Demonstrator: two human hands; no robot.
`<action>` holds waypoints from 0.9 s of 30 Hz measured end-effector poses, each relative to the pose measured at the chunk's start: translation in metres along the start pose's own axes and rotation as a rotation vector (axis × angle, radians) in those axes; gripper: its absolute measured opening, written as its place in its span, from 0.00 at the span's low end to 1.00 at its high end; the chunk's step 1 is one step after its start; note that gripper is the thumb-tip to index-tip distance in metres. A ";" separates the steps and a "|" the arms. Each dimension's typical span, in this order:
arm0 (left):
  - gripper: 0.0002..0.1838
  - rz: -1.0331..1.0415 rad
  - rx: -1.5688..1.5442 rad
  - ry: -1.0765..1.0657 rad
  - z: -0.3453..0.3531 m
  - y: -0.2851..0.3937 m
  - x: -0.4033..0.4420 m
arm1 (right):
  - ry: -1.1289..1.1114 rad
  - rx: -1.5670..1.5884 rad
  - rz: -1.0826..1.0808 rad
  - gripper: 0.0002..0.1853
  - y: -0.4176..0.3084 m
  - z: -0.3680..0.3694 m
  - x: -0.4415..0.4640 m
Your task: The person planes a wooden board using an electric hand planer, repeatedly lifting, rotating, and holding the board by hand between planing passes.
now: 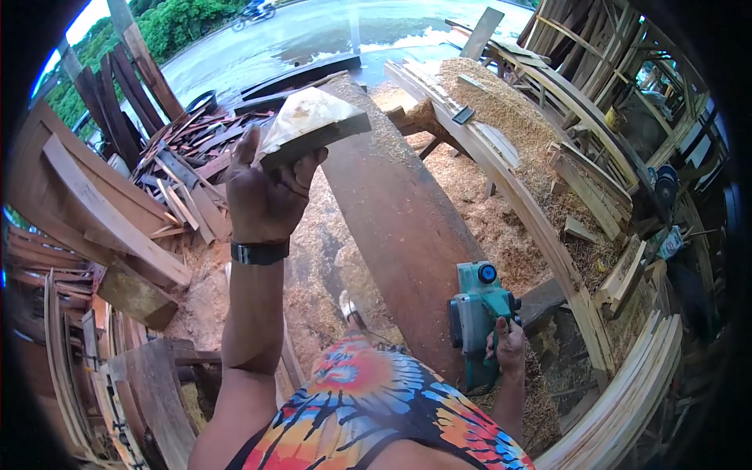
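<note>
My left hand (274, 184) is raised in front of me, its fingers wrapped around a wood block (313, 121) with a pale top face and a darker side. It is held above the far part of a long brown plank (392, 227). At the right, my right hand (507, 345) is closed on the handle of a teal electric planer (478, 301), which is at the plank's near right edge. Whether the planer's base touches the plank I cannot tell.
Wood shavings (501, 94) cover the ground and a pile at the right. A long beam (517, 196) runs along that side with a small dark object (463, 115) on it. Scrap wood (188, 157) is heaped at left. Stacked strips (627, 399) stand at lower right.
</note>
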State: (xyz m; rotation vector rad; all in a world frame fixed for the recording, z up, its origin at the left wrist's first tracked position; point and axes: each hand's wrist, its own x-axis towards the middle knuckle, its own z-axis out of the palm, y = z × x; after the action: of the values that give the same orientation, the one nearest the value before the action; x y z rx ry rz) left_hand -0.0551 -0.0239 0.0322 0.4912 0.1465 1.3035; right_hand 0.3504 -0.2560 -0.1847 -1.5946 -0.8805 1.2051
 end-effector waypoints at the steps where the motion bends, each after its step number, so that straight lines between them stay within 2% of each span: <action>1: 0.36 -0.008 -0.027 -0.016 0.002 0.001 -0.001 | 0.003 -0.003 0.001 0.33 0.000 0.000 0.000; 6: 0.43 -0.033 -0.116 -0.135 0.004 0.002 -0.001 | -0.002 0.009 0.001 0.32 0.001 -0.001 0.001; 9: 0.43 0.001 -0.113 -0.064 0.007 0.002 -0.003 | 0.008 0.001 0.011 0.32 -0.003 0.001 -0.001; 20: 0.43 0.024 -0.119 -0.092 -0.002 0.004 -0.008 | -0.005 0.021 0.007 0.34 0.000 -0.001 0.001; 24: 0.43 0.051 -0.013 0.005 0.006 0.011 -0.009 | -0.012 -0.014 0.013 0.38 -0.001 0.000 -0.001; 25: 0.43 0.011 -0.062 -0.065 0.000 0.015 -0.009 | -0.010 -0.013 0.012 0.37 -0.001 0.000 0.000; 27: 0.43 0.003 -0.079 -0.027 0.001 0.017 -0.010 | -0.012 -0.014 0.007 0.36 0.000 0.000 0.001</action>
State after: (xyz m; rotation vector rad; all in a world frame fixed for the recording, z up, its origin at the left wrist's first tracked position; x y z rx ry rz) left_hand -0.0723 -0.0311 0.0386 0.4421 0.0715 1.3002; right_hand 0.3509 -0.2552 -0.1846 -1.6045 -0.8928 1.2170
